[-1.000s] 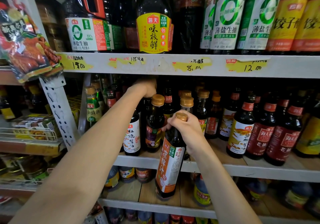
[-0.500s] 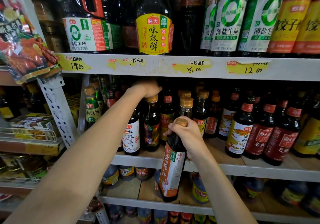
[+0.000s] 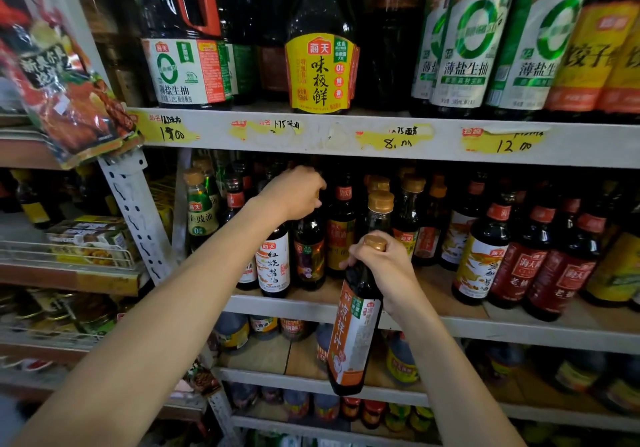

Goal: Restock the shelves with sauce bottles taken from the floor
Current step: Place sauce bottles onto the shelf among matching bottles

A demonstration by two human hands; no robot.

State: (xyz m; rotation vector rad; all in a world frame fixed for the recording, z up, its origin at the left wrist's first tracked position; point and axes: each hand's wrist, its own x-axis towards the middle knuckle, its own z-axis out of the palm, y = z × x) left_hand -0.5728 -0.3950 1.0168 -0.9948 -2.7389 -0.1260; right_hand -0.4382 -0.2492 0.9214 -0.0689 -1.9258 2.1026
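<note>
Where the bottle hangs: lower centre of the frame, in the air in front of the middle shelf, not on it. Its base sits well below that shelf's front edge, level with the shelf beneath.
Long axis: close to upright, slightly tilted, with the gold cap toward the upper right and the base toward the lower left.
Right hand: clenched round the bottle's neck and cap at centre frame, just in front of the standing row; it carries the whole weight from the top.
Left hand: upper centre, under the upper shelf, fingers curled down over the top of a shelf bottle and grasping it; that cap is hidden.
Gap: bare board shows just right of the right hand, between the gold-capped bottles at centre and the yellow-label bottle at right.
Direction to the gap: up and to the right of the bottle's base, and further in, behind the right hand.
Nearer hand: the right, just beside the gap; the left is well apart, to the upper left.
Next move, as I judge it: lift until the base clears the front edge, straighten the bottle, then push it in and set it down on the board.
Risk: the base catching the edge, or the body nudging its neighbours.
</note>
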